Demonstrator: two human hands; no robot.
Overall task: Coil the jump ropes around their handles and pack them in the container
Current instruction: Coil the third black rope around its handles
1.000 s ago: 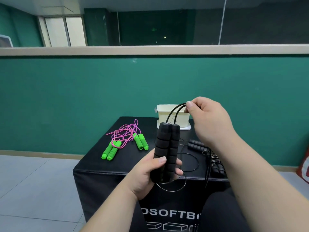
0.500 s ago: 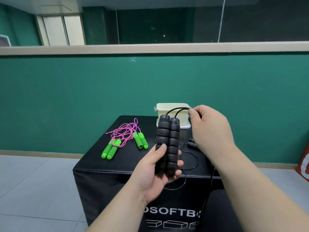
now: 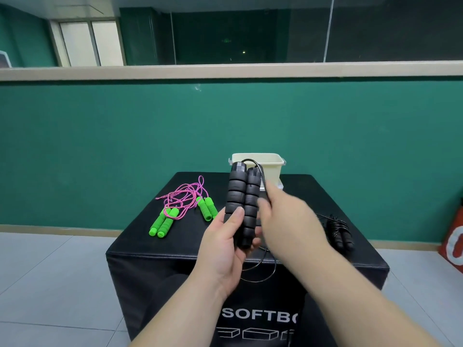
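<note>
Jump-rope handles in black foam point(image 3: 241, 206), two of them side by side, stand nearly upright in the air at the middle of the view, above the near half of the black box point(image 3: 155, 256). The left hand point(image 3: 223, 249) grips their lower ends, thumb laid up the front of the left handle and fingers curled round the back. From the handle tops a black cord point(image 3: 260, 175) arcs over towards 3 o'clock and drops to the right hand point(image 3: 290, 226), which sits just beside the handles at their 4 o'clock. That hand is blurred by motion, but its thumb and forefinger look closed in a pinch on the cord. More of the same cord hangs in a slack loop at 6 o'clock from the handles, below the left hand's fingers and in front of the box's near face.

At 12 o'clock, behind the handle tops, a cream tub point(image 3: 271, 169) stands at the far edge of the box top; what lies inside it cannot be seen. At 9 o'clock from the handles lie two pairs of green handles point(image 3: 162, 225), one pair nearer and one farther back, with a loose pink cord point(image 3: 185, 194) tangled between them. At 3 o'clock, near the box's right edge, lies a bundled black rope point(image 3: 339, 234), its cord wound round its handles. A green wall point(image 3: 225, 126) rises behind the box.
</note>
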